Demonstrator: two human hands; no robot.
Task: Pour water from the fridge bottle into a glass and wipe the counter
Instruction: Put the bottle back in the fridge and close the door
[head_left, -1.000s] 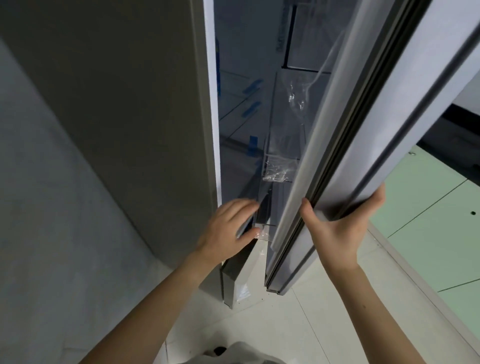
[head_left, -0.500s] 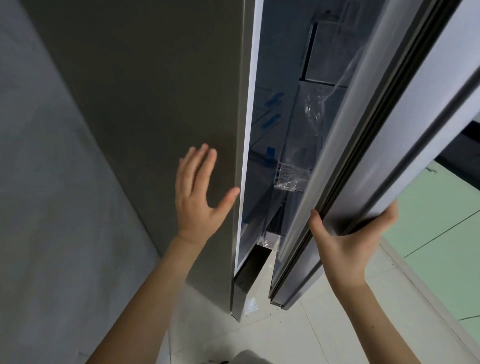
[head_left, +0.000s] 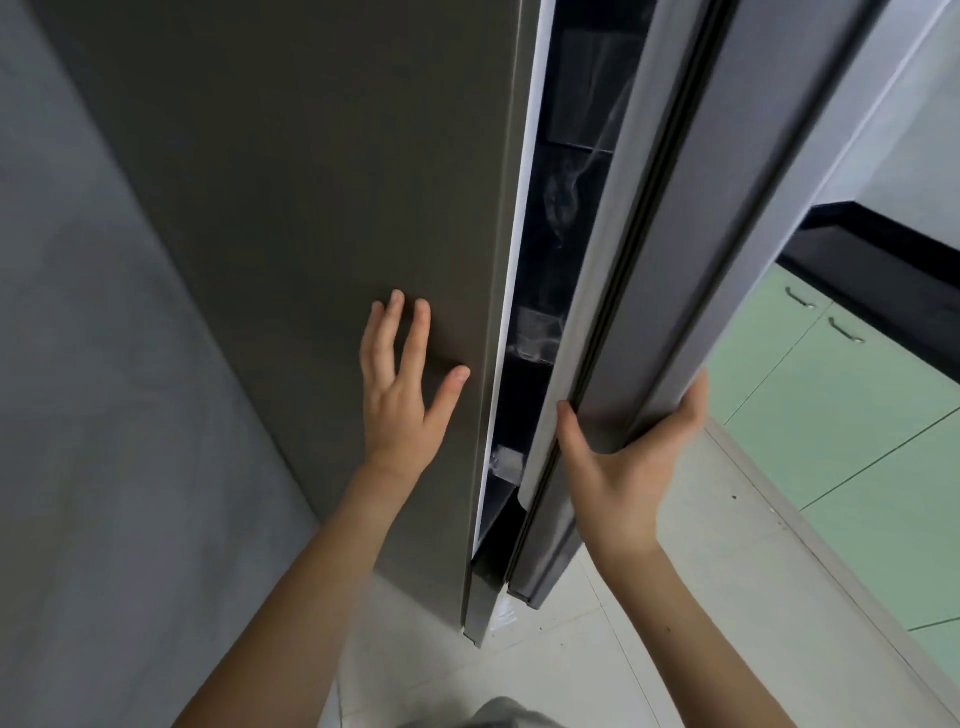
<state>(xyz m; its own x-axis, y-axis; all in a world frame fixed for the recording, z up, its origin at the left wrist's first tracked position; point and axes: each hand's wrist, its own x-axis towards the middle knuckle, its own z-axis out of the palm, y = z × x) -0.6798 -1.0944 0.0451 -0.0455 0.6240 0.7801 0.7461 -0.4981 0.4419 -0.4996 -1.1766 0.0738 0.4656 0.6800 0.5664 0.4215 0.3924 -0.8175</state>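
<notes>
At fridge front: we face two doors, narrow gap.
Left hand (head_left: 402, 387): flat, fingers straight on left fridge door (head_left: 322, 208).
Right hand (head_left: 631, 452): grips right fridge door (head_left: 691, 234) edge.

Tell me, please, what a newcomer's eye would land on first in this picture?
First, the two bare hands at centre: the left hand lies flat, fingers spread, on the dark left fridge door, while the right hand grips the edge of the grey right fridge door. Between the doors runs a narrow dark gap, and pale green cabinets sit at right.
</notes>
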